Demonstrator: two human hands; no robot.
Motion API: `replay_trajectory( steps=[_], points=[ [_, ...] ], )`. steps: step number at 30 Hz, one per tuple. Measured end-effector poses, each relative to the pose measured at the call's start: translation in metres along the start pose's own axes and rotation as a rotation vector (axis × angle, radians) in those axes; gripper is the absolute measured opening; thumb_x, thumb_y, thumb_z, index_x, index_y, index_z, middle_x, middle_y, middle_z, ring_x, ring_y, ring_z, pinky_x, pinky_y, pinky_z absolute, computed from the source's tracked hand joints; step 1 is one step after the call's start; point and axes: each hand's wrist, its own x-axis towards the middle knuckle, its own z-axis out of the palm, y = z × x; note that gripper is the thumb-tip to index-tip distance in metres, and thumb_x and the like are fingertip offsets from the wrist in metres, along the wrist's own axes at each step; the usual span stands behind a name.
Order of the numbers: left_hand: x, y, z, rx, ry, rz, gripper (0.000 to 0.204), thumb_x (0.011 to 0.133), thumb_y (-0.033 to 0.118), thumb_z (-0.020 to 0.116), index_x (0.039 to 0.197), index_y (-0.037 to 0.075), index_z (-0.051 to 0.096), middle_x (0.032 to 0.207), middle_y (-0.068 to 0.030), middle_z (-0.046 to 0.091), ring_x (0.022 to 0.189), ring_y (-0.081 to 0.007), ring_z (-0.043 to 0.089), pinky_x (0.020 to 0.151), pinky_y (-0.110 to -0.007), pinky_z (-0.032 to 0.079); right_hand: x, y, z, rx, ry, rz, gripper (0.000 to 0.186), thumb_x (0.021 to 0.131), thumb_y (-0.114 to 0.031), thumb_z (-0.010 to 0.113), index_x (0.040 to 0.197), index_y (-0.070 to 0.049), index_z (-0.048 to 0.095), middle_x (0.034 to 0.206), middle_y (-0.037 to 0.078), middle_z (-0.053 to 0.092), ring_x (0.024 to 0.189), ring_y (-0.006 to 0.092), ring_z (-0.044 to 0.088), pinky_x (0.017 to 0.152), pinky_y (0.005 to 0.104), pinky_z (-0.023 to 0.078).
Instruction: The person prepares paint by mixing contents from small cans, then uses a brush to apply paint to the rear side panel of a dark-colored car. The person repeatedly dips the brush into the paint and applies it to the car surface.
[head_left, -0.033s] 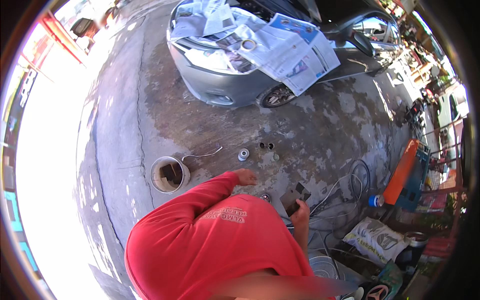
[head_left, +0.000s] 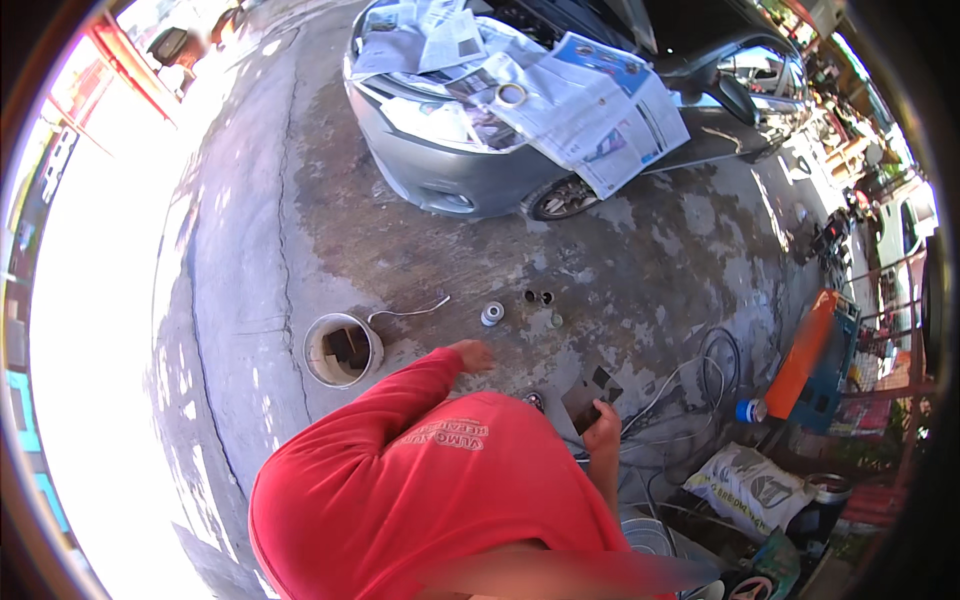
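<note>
My left hand (head_left: 475,356) hangs above the concrete floor with nothing visible in it, its fingers loosely stretched and a little blurred. Just beyond it stands a small silver can (head_left: 492,314). In my right hand (head_left: 602,428) is a flat brown-grey sheet (head_left: 578,403) with a dark square patch near its far corner; my fingers close over its right edge. Farther off, two small dark round-mouthed containers (head_left: 538,297) stand side by side, with a small greenish round thing (head_left: 556,320) near them.
A white bucket (head_left: 312,352) with dark pieces inside stands left. Ahead is a grey car (head_left: 430,175) draped with newspaper (head_left: 590,110) and a tape roll (head_left: 511,94). Hoses (head_left: 705,375), a blue-and-white can (head_left: 748,410), an orange panel (head_left: 805,350) and a white sack (head_left: 748,485) lie right.
My left hand has drawn back slightly to the left. My right hand still holds the sheet in nearly the same place, and the whole view has shifted a little.
</note>
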Motion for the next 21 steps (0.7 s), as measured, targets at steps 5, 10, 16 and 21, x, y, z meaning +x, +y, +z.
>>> replay_trajectory(
  steps=[5,10,16,21],
  points=[
    [-0.225,-0.223,-0.019,0.057,0.345,-0.773,0.04,0.091,0.038,0.06,0.104,0.004,0.078,0.113,-0.0235,0.073,0.109,-0.0407,0.07,0.097,-0.05,0.056,0.036,0.023,0.126,-0.052,-0.1,0.168,0.031,0.092,0.0,0.059,0.122,-0.003,0.062,0.117,0.013,0.07,0.109,0.0323,0.07,0.097,0.05,0.057],
    [-0.415,-0.3,-0.015,-0.223,0.422,-1.249,0.037,0.088,0.035,0.074,0.106,0.002,0.079,0.112,-0.0238,0.075,0.11,-0.0364,0.072,0.098,-0.045,0.057,0.055,0.045,0.271,-0.108,-0.294,0.238,0.03,0.094,0.002,0.057,0.124,-0.003,0.06,0.119,0.014,0.069,0.113,0.0324,0.068,0.102,0.0513,0.056],
    [-0.387,-0.303,0.017,-0.789,0.684,-1.211,0.015,0.09,0.015,0.072,0.096,0.004,0.08,0.075,-0.0098,0.075,0.06,-0.0182,0.072,0.055,-0.035,0.06,0.085,0.065,0.395,-0.225,-0.362,0.33,0.028,0.094,0.001,0.058,0.121,-0.005,0.063,0.115,0.011,0.07,0.11,0.0282,0.069,0.098,0.0469,0.057],
    [-0.252,-0.281,-0.031,-0.367,0.642,-0.751,0.043,0.077,0.015,0.077,0.12,0.013,0.078,0.118,-0.0174,0.076,0.11,-0.0332,0.072,0.1,-0.042,0.057,0.147,0.093,0.492,-0.302,-0.471,0.374,0.027,0.094,0.001,0.061,0.12,-0.007,0.064,0.112,0.009,0.071,0.104,0.0256,0.07,0.095,0.0458,0.058]
  ],
)
